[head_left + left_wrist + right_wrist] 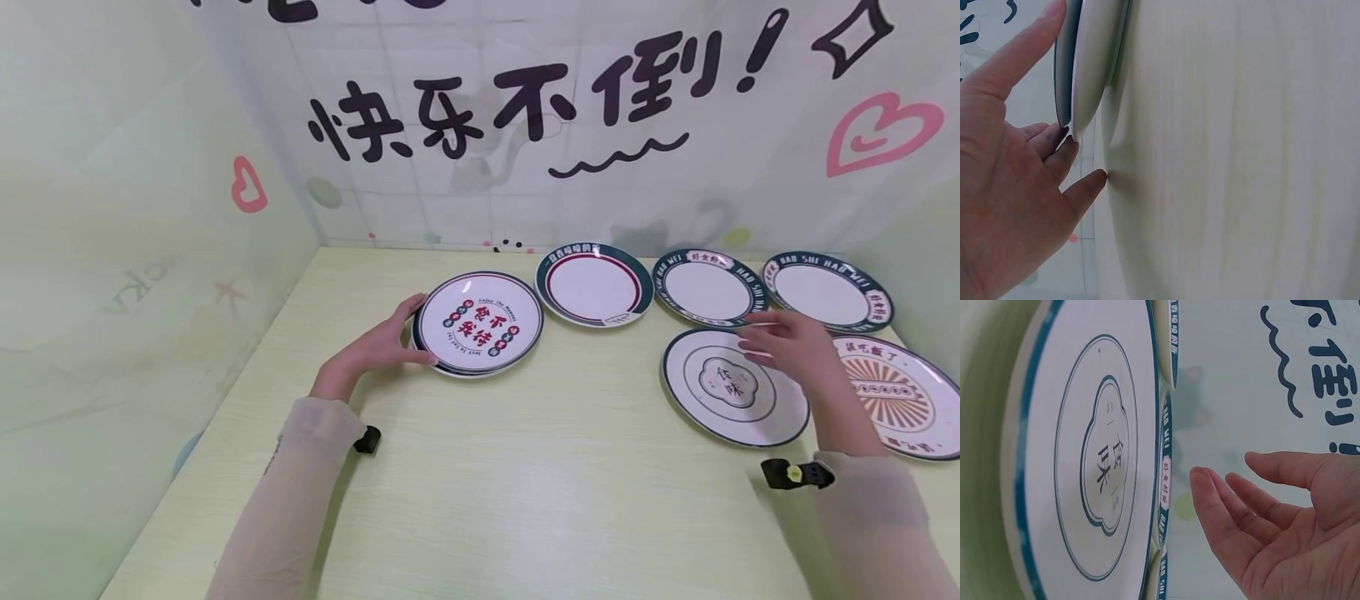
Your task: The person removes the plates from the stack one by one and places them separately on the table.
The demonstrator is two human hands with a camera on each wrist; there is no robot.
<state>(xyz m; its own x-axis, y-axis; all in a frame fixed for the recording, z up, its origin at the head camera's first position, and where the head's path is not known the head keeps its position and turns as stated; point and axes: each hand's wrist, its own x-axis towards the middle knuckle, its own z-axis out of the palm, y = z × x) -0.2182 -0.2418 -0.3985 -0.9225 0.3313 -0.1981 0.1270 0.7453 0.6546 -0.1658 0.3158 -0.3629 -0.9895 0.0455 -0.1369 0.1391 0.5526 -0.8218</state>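
Observation:
My left hand [378, 343] holds the left rim of a white plate [480, 321] with red Chinese characters, thumb at the front and fingers behind. In the left wrist view two rims show edge-on, a dark one [1068, 69] beside a pale one [1090, 62], so plates seem stacked; the fingertips touch these edges. My right hand [795, 346] hovers with loosely bent fingers and nothing in them, above the right part of a white plate [701, 417] with a flower-shaped emblem. That plate [1047, 437] lies beside the hand, apart from it, in the right wrist view.
Along the back lie a green-rimmed plate with a red ring [592, 287] and two green-rimmed lettered plates, one [705, 287] left of the other [821, 292]. A sunburst plate [892, 396] lies at the right. Printed sheets [480, 200] enclose the pale table [525, 500].

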